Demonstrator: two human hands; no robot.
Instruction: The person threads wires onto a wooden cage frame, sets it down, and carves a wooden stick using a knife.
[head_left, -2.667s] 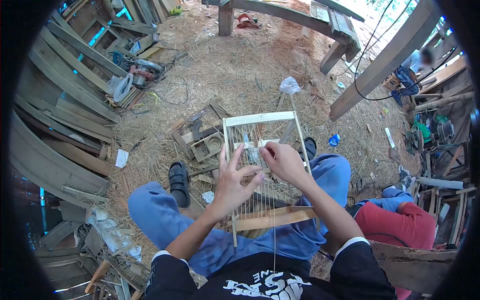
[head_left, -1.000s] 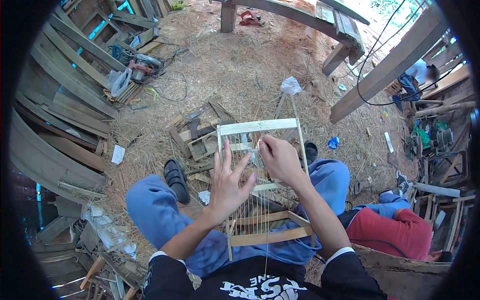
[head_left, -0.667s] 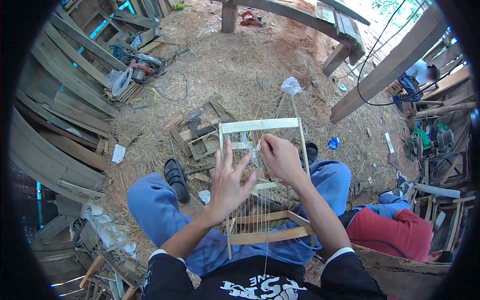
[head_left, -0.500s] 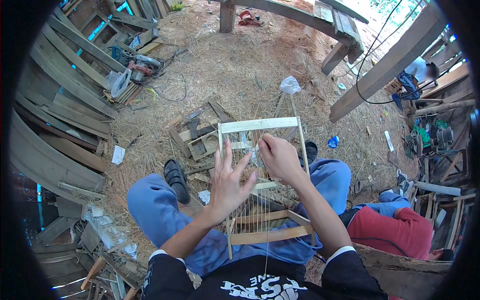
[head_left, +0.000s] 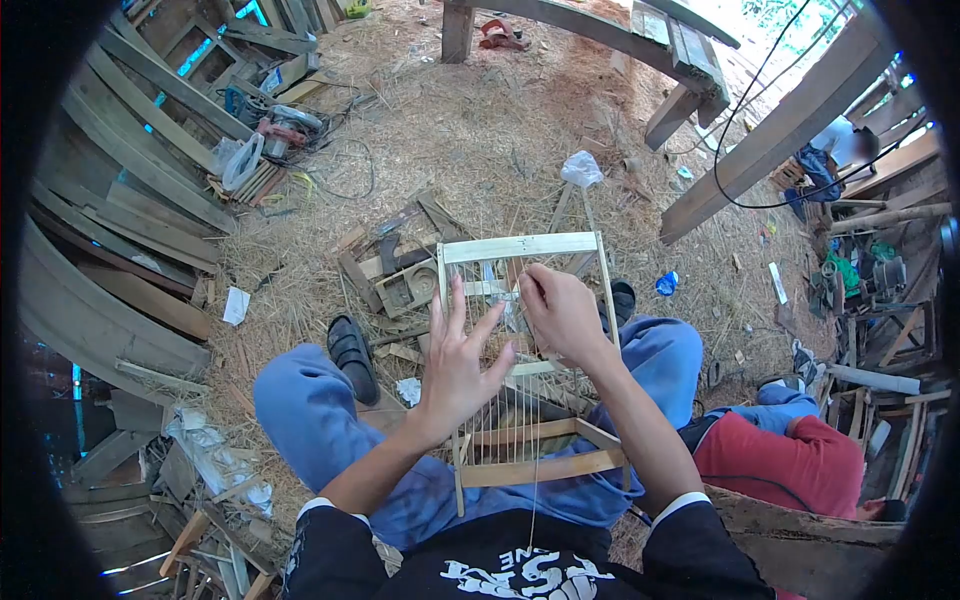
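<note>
A light wooden frame point(head_left: 520, 246) strung with several thin strings point(head_left: 510, 425) rests across my lap, its far end tilted up. My left hand point(head_left: 458, 365) lies over the left side of the frame, fingers spread and stretched out among the strings. On the right, my right hand point(head_left: 562, 315) is closed in a pinch near the far crossbars, apparently on a thin string; the fingertips partly hide it. One string runs from the frame's near curved bar point(head_left: 540, 470) toward my shirt.
Wood offcuts point(head_left: 400, 290) lie on the shaving-covered floor beyond my feet. A circular saw point(head_left: 285, 130) sits at left. A wooden bench point(head_left: 590, 38) stands ahead, a post point(head_left: 770, 130) at right. Someone in a red shirt point(head_left: 780, 460) is close on my right; another person point(head_left: 825, 160) is farther off.
My right hand has shifted very slightly. My left hand stays spread over the strings, and the frame holds its place.
</note>
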